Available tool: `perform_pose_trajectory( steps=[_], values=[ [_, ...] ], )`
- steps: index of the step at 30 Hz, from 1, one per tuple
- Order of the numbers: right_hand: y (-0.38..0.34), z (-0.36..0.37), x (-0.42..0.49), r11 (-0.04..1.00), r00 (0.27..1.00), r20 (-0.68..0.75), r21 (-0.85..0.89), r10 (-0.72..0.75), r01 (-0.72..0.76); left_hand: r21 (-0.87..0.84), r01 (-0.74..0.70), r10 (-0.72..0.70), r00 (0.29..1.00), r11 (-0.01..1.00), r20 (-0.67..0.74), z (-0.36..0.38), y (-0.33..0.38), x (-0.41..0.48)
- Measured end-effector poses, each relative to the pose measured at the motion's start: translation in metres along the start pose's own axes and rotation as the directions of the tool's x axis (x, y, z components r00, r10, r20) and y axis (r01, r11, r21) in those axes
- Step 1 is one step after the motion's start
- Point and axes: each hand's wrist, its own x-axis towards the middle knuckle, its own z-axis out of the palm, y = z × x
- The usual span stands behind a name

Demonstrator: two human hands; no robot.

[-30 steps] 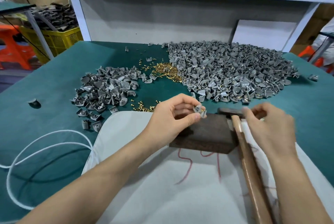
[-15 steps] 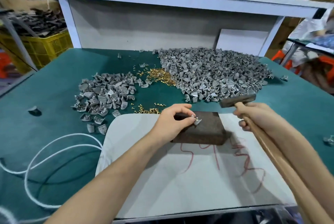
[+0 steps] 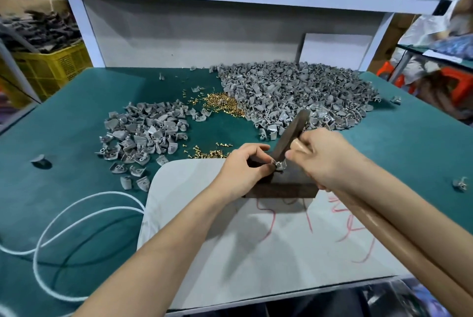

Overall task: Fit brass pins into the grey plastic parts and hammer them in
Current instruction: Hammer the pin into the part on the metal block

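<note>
The left hand [image 3: 242, 171] pinches a small grey plastic part [image 3: 279, 165] on the dark wooden block [image 3: 281, 190], with its fingers half hiding the part. The right hand [image 3: 322, 158] has its grip clenched round a wooden-handled hammer [image 3: 291, 132], whose handle is cut off at bottom right.

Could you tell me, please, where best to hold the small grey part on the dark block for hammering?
Pinch the grey part low on its left edge, coming from the left, as the left hand does. The hammer in the right hand slants down toward it from the right, so leave its top clear.
</note>
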Motion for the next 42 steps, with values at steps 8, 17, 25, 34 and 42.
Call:
perform_pose_trajectory(
  steps=[8,17,25,34,42],
  values=[
    [-0.006,-0.011,0.000,0.995,1.000,0.017,-0.099,-0.011,0.013,-0.018,0.012,-0.013,1.000,1.000,-0.015,0.003,-0.002,0.001],
    [-0.013,-0.038,-0.010,0.995,0.990,-0.101,-0.031,-0.099,0.096,-0.096,0.044,-0.047,0.999,0.994,-0.024,0.005,0.002,-0.002],
    [-0.019,-0.026,-0.007,0.979,0.996,-0.040,-0.191,-0.076,0.067,-0.079,0.033,-0.036,0.999,0.996,-0.036,0.004,0.003,-0.002],
    [-0.017,-0.028,-0.010,0.987,0.999,-0.032,-0.157,-0.039,0.033,-0.047,0.026,-0.029,0.998,0.999,-0.048,0.004,0.001,0.000],
    [-0.019,-0.017,-0.005,0.999,1.000,0.009,-0.025,0.025,-0.024,-0.036,0.016,-0.017,0.999,0.999,-0.041,0.001,0.002,0.000]
  ],
)
